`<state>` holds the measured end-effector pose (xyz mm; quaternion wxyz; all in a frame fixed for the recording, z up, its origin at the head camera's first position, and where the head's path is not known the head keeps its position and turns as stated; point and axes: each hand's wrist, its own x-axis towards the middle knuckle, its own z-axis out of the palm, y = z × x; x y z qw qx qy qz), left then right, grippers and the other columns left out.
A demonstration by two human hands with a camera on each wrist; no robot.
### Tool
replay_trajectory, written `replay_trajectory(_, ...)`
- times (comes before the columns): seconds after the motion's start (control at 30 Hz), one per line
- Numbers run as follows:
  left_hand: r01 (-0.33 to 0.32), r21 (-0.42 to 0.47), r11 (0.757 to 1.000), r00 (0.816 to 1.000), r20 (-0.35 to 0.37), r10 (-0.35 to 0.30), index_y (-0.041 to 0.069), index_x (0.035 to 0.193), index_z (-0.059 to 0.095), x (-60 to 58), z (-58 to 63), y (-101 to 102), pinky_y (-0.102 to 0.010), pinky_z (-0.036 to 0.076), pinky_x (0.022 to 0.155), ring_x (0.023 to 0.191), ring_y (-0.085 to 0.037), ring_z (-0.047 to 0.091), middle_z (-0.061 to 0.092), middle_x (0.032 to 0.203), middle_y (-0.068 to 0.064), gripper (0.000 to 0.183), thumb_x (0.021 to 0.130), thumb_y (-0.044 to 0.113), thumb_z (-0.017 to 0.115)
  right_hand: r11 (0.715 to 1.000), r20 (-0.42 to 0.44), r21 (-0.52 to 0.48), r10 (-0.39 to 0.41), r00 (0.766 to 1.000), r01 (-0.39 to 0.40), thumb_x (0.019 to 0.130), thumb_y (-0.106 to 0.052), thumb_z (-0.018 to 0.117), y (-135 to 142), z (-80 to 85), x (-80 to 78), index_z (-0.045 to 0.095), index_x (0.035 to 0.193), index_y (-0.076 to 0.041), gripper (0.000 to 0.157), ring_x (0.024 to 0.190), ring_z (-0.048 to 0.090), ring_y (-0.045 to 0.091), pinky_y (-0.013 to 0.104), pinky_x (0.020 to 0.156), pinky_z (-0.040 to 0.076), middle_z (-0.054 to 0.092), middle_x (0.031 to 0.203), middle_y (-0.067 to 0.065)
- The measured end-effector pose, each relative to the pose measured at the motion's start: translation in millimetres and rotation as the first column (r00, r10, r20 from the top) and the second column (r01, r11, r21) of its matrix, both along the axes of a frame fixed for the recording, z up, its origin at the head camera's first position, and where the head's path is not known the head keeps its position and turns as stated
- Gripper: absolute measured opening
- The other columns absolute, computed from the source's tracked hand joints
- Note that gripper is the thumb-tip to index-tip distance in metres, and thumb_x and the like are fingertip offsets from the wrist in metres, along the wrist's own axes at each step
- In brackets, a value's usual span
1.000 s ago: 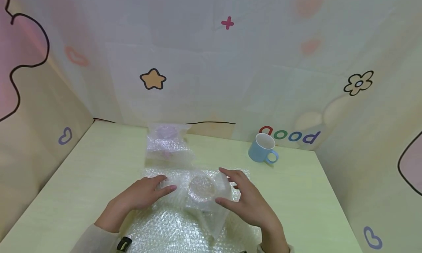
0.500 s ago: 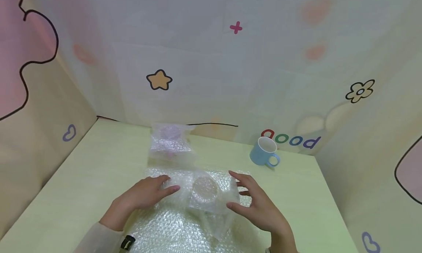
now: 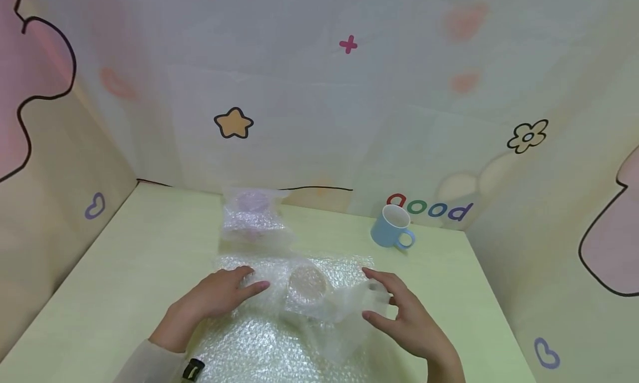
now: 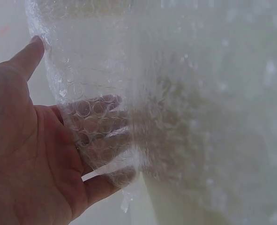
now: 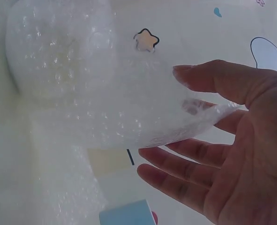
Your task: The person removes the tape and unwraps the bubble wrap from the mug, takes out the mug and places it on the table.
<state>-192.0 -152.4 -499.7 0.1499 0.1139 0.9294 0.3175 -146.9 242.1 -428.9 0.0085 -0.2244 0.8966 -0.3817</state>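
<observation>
A round thing wrapped in bubble wrap point(image 3: 305, 283) stands in the middle of the head view, on a larger bubble wrap sheet point(image 3: 254, 347). At its left side is my left hand point(image 3: 214, 297); the left wrist view shows the thumb at the wrap's edge and fairly straight fingers behind a clear layer point(image 4: 91, 89). My right hand point(image 3: 409, 313) is spread to the right, around a loose flap point(image 3: 364, 300) of the wrap. In the right wrist view the flap point(image 5: 147, 108) lies between thumb and fingers, which are apart, one fingertip showing through it. What the wrap encloses is blurred.
A light blue mug point(image 3: 389, 228) stands upright at the back right of the table point(image 3: 449, 294), handle to the right. Another bubble-wrapped bundle point(image 3: 253, 214), pale purple inside, is near the back wall. Printed cloth walls point(image 3: 299, 95) surround the table.
My right hand has moved right, away from the wrapped round thing, and the wrap's loose flap now stretches out toward it. The left hand has stayed in place.
</observation>
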Motion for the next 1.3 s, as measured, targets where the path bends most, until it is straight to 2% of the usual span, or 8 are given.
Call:
replay_trajectory(0.23, 0.007, 0.004, 1.000, 1.000, -0.008, -0.007, 0.003, 0.146, 0.054, 1.3, 2.5, 1.3, -0.059, 0.046, 0.110, 0.129, -0.041, 0.062, 0.065, 0.141, -0.019, 0.090, 0.096, 0.077, 0.045, 0.997, 0.022, 0.024, -0.070, 0.997, 0.069, 0.092, -0.026, 0.081, 12.9, -4.6, 8.0, 0.050, 0.148, -0.038, 0.065, 0.135, 0.054, 0.014, 0.063, 0.100, 0.050, 0.060, 0.140, -0.012)
replay_trajectory(0.37, 0.006, 0.010, 1.000, 1.000, -0.004, -0.006, 0.002, 0.147, 0.054, 1.5, 4.8, 1.5, -0.060, 0.046, 0.110, 0.129, -0.042, 0.062, 0.065, 0.141, -0.020, 0.090, 0.096, 0.076, 0.045, 0.995, 0.047, 0.029, -0.098, 0.994, 0.097, 0.091, -0.027, 0.081, 16.4, -5.0, 10.3, 0.052, 0.147, -0.039, 0.064, 0.133, 0.057, 0.020, 0.066, 0.100, 0.049, 0.061, 0.140, -0.011)
replay_trajectory(0.47, 0.007, 0.011, 1.000, 1.000, 0.000, -0.007, 0.003, 0.147, 0.053, 1.2, 4.1, 1.6, -0.060, 0.046, 0.110, 0.130, -0.042, 0.062, 0.064, 0.141, -0.020, 0.090, 0.096, 0.077, 0.045, 0.990, 0.100, 0.037, -0.136, 0.986, 0.133, 0.091, -0.026, 0.081, 17.7, -5.7, 12.8, 0.052, 0.145, -0.040, 0.063, 0.129, 0.059, 0.024, 0.062, 0.100, 0.049, 0.063, 0.138, -0.006)
replay_trajectory(0.63, 0.012, 0.013, 1.000, 1.000, 0.000, -0.012, 0.003, 0.147, 0.053, 0.4, 0.5, 1.7, -0.059, 0.046, 0.110, 0.129, -0.041, 0.063, 0.065, 0.140, -0.020, 0.091, 0.096, 0.078, 0.044, 0.977, 0.203, 0.075, -0.213, 0.956, 0.202, 0.090, -0.025, 0.081, 20.1, -8.5, 19.5, 0.054, 0.143, -0.042, 0.062, 0.124, 0.063, 0.024, 0.050, 0.099, 0.048, 0.066, 0.134, -0.002)
replay_trajectory(0.83, 0.004, 0.009, 1.000, 1.000, -0.007, -0.004, 0.004, 0.146, 0.054, -0.1, -1.0, 1.1, -0.059, 0.047, 0.109, 0.127, -0.040, 0.064, 0.066, 0.138, -0.019, 0.091, 0.095, 0.079, 0.044, 0.968, 0.238, 0.099, -0.246, 0.939, 0.229, 0.092, -0.027, 0.080, 22.8, -13.9, 25.9, 0.055, 0.142, -0.040, 0.058, 0.120, 0.065, 0.019, 0.043, 0.098, 0.051, 0.066, 0.128, -0.007)
replay_trajectory(1.03, -0.002, 0.011, 1.000, 1.000, -0.001, 0.002, 0.004, 0.146, 0.054, 1.5, 2.4, 2.4, -0.059, 0.047, 0.109, 0.127, -0.040, 0.064, 0.067, 0.138, -0.019, 0.091, 0.095, 0.079, 0.045, 0.958, 0.292, 0.132, -0.284, 0.913, 0.255, 0.092, -0.025, 0.079, 24.2, -20.3, 28.9, 0.056, 0.143, -0.035, 0.057, 0.118, 0.063, 0.019, 0.034, 0.097, 0.052, 0.064, 0.122, -0.007)
replay_trajectory(1.17, -0.009, 0.009, 1.000, 1.000, 0.005, 0.009, 0.005, 0.146, 0.055, 2.4, 4.9, 2.5, -0.059, 0.048, 0.109, 0.127, -0.040, 0.064, 0.066, 0.138, -0.019, 0.090, 0.095, 0.078, 0.045, 0.963, 0.304, 0.125, -0.267, 0.914, 0.239, 0.093, -0.028, 0.078, 25.9, -21.9, 27.2, 0.057, 0.144, -0.029, 0.055, 0.117, 0.063, 0.019, 0.036, 0.096, 0.053, 0.064, 0.121, -0.004)
replay_trajectory(1.3, -0.011, 0.007, 1.000, 1.000, 0.015, 0.011, 0.005, 0.146, 0.055, 2.9, 6.1, 2.4, -0.059, 0.047, 0.109, 0.128, -0.040, 0.063, 0.066, 0.140, -0.019, 0.090, 0.095, 0.078, 0.045, 0.970, 0.293, 0.114, -0.239, 0.926, 0.214, 0.095, -0.029, 0.076, 28.0, -26.4, 26.9, 0.059, 0.143, -0.025, 0.052, 0.113, 0.063, 0.019, 0.033, 0.092, 0.053, 0.064, 0.120, -0.003)
